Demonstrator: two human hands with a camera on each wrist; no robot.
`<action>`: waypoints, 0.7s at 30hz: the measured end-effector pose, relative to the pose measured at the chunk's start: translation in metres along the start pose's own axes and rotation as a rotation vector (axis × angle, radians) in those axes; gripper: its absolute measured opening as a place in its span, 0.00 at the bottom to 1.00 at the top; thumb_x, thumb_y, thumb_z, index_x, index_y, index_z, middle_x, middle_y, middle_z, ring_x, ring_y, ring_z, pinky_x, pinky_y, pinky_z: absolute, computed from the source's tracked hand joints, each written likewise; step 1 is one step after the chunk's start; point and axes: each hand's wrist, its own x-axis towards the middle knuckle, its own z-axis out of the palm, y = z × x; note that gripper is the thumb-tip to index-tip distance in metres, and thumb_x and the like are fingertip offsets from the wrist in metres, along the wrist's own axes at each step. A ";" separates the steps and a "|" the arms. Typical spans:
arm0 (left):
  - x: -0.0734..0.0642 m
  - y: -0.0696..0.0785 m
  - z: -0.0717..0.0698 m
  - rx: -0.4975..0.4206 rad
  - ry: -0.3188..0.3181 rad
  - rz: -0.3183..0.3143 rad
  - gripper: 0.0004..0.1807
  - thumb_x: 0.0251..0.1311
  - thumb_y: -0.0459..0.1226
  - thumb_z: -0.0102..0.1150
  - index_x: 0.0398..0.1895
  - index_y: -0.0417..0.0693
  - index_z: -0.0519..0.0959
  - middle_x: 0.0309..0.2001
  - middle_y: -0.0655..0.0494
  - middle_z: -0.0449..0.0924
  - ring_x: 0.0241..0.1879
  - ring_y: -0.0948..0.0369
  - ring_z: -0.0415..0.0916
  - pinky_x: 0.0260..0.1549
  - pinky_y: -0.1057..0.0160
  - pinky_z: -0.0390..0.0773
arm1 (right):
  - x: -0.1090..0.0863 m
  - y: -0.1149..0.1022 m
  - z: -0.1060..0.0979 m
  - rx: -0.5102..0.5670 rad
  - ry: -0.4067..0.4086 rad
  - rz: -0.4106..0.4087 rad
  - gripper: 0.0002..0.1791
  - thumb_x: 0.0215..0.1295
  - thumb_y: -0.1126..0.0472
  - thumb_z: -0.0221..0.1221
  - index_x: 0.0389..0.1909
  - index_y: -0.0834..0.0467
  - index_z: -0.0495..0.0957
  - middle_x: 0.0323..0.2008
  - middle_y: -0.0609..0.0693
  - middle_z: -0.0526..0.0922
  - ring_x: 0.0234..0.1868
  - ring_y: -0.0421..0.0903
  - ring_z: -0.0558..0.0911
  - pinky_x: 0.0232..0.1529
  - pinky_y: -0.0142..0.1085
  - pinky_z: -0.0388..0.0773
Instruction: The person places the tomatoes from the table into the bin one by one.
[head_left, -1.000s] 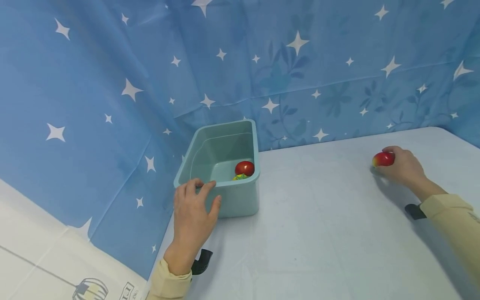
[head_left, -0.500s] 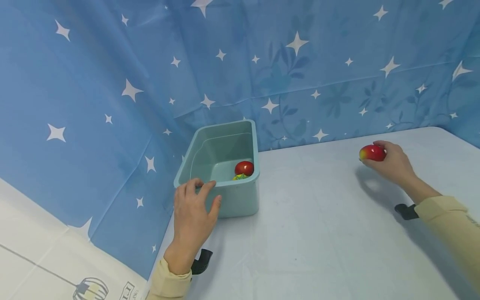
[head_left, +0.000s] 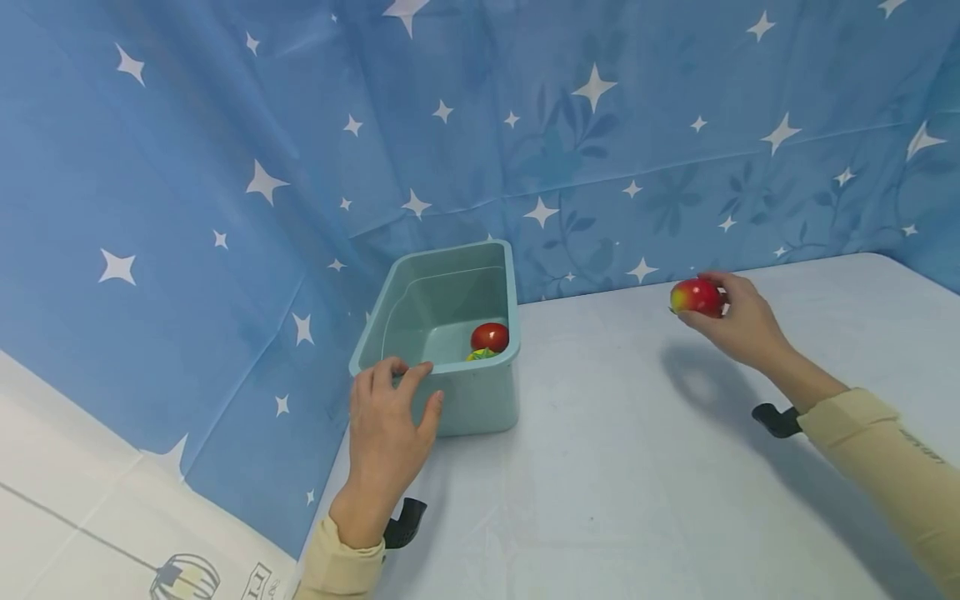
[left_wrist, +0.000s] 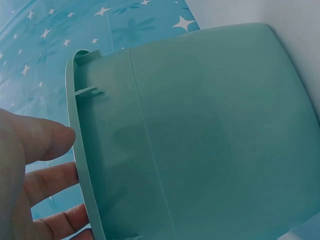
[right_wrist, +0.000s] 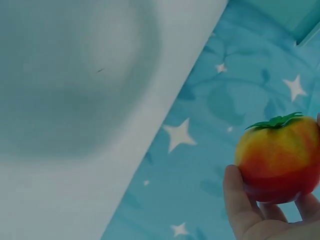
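Note:
My right hand (head_left: pixel 742 325) holds a red and yellow tomato (head_left: pixel 697 297) up over the white table, on the right in the head view. In the right wrist view the tomato (right_wrist: pixel 280 159) shows its green leafy top, with fingers (right_wrist: pixel 236 197) cupped around it from below. On the left, my left hand (head_left: pixel 390 433) rests with relaxed fingers at the near rim of a blue-green plastic bin (head_left: pixel 480 396). The left wrist view has its fingertips (left_wrist: pixel 64 137) right at the bin's rim. Inside the bin lie a red tomato (head_left: pixel 491 337) and a partly hidden yellow-green thing (head_left: pixel 482 354).
A white cloth covers the table (head_left: pixel 600 467). Behind it and along the left hangs a blue curtain (head_left: pixel 600 167) with white stars, close to the bin. A cream printed cloth (head_left: pixel 97 492) fills the lower left.
My right hand has lifted the tomato off the table and carried it left, towards the bin. The left hand and the bin have stayed in place.

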 end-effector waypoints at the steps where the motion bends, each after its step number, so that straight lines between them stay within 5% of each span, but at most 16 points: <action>1: 0.000 0.000 0.000 0.001 -0.002 -0.001 0.18 0.59 0.40 0.67 0.53 0.48 0.82 0.50 0.45 0.71 0.50 0.45 0.65 0.53 0.44 0.67 | 0.000 -0.004 0.000 0.008 0.000 -0.006 0.44 0.60 0.58 0.68 0.71 0.67 0.55 0.63 0.70 0.62 0.58 0.68 0.64 0.46 0.60 0.78; 11: 0.000 0.000 0.000 0.004 -0.004 -0.003 0.19 0.59 0.40 0.67 0.53 0.48 0.82 0.50 0.46 0.70 0.50 0.46 0.65 0.52 0.44 0.67 | -0.006 -0.038 0.009 0.100 -0.022 -0.067 0.44 0.59 0.57 0.68 0.71 0.62 0.56 0.64 0.66 0.63 0.60 0.66 0.66 0.46 0.60 0.79; 21: 0.000 -0.001 0.000 -0.001 -0.006 -0.003 0.19 0.59 0.40 0.67 0.53 0.48 0.82 0.50 0.46 0.70 0.50 0.46 0.65 0.52 0.45 0.67 | -0.005 -0.073 0.020 0.164 -0.031 -0.124 0.42 0.59 0.58 0.69 0.71 0.60 0.58 0.65 0.61 0.65 0.62 0.61 0.67 0.47 0.51 0.81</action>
